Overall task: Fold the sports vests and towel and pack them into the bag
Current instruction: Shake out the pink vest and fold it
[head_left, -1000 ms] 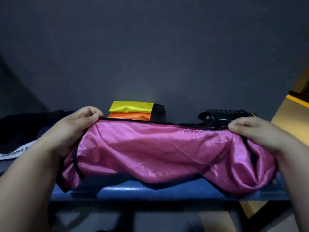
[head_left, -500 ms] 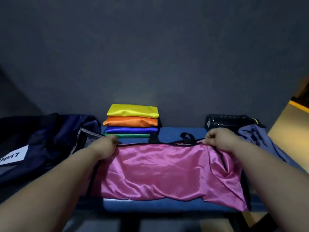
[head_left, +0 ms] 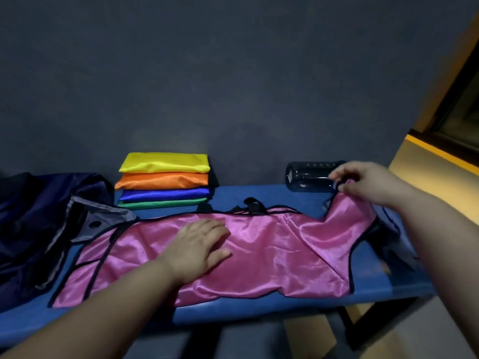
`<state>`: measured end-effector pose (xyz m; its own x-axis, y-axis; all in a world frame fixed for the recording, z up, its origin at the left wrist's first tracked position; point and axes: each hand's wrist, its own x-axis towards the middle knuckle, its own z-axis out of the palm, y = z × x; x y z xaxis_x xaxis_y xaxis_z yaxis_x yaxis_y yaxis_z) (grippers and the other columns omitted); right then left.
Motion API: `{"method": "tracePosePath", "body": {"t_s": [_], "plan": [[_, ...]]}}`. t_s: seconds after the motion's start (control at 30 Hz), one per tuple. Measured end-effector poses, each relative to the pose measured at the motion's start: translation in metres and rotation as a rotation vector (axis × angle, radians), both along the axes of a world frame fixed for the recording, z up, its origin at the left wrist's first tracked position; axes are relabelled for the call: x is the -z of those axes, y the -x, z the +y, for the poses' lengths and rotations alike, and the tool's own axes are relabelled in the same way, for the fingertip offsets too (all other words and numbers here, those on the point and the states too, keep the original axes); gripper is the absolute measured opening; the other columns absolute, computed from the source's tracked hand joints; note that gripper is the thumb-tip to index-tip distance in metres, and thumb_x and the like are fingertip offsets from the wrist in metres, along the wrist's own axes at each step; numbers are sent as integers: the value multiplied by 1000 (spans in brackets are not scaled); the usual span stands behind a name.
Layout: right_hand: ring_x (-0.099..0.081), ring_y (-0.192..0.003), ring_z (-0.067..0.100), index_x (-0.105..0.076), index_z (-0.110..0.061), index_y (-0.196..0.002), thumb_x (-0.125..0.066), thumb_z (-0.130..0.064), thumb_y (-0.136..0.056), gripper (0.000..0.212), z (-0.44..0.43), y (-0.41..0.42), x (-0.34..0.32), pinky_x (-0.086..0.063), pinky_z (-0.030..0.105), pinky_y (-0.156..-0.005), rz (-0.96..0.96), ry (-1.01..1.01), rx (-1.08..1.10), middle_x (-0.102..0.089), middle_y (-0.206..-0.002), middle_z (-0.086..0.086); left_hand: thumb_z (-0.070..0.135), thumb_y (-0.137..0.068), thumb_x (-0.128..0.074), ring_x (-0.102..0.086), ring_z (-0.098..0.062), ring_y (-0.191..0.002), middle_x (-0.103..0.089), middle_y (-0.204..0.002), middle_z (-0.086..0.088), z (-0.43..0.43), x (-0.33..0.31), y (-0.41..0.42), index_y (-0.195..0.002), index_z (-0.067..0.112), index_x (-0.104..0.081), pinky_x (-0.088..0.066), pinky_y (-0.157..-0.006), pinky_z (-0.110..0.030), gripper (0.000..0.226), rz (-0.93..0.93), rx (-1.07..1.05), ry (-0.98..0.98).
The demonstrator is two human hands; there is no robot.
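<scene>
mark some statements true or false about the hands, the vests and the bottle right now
1. The left hand lies flat on the pink vest. True.
2. The right hand also lies flat on it. False: it pinches the vest's raised right end.
3. The yellow vest is the topmost folded one. True.
4. The green vest lies directly under the yellow one. False: the orange vest does; green is at the bottom, under the blue vest.
5. The dark bottle stands upright. False: it lies on its side on the bench.
</scene>
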<state>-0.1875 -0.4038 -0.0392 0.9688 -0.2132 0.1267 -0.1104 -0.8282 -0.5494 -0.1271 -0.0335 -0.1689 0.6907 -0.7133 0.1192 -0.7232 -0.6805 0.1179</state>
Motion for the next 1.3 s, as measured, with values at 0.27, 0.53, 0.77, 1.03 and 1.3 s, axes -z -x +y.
{"method": "tracePosePath", "body": {"t_s": [0.27, 0.53, 0.77, 1.03, 1.3], "plan": [[-53, -93, 17, -71, -18, -105, -71, -9, -85, 22, -59, 8, -4, -36, 26, -79, -113, 180, 289, -61, -109, 5, 91, -66, 14, 36, -13, -140, 24, -155, 15, -3, 9, 1, -147, 45, 13, 22, -115, -41, 93, 82, 41, -163], [-56, -110, 34, -61, -8, -125, -69, -33, -88, 45, -62, 4, 59, -44, 36, -93, -126, 179, 444, -56, -124, 18, 75, -92, -17, -46, -22, -124, -58, -130, 3, -32, -3, 7, -127, 30, -53, -25, -107, -39, 67, -205, 38, -108], [-55, -102, 28, -72, -17, -95, -68, -29, -87, 15, -28, 16, 68, -43, 34, -85, -250, 329, 226, -63, -102, 7, 79, -75, 4, 16, -12, -147, 7, -155, 18, -71, -5, 10, -154, 38, -10, 9, -119, -41, 90, 106, 50, -158], [-42, -123, 19, -54, -29, -130, -47, -56, -94, 45, 40, -3, 91, -34, 37, -103, 199, 511, -199, -53, -128, -3, 82, -69, 0, 19, -6, -144, 3, -160, 16, -69, -5, 13, -154, 37, -6, 17, -115, -32, 96, 231, 20, -106], [-44, -125, 24, -53, -27, -131, -47, -46, -97, 39, 89, -41, 77, -37, 36, -101, 164, 485, -146, -53, -129, 3, 49, -92, -42, -43, -21, -127, -57, -131, 6, 11, -32, -24, -122, 29, -60, -33, -100, -40, 40, -69, -506, 214]]}}
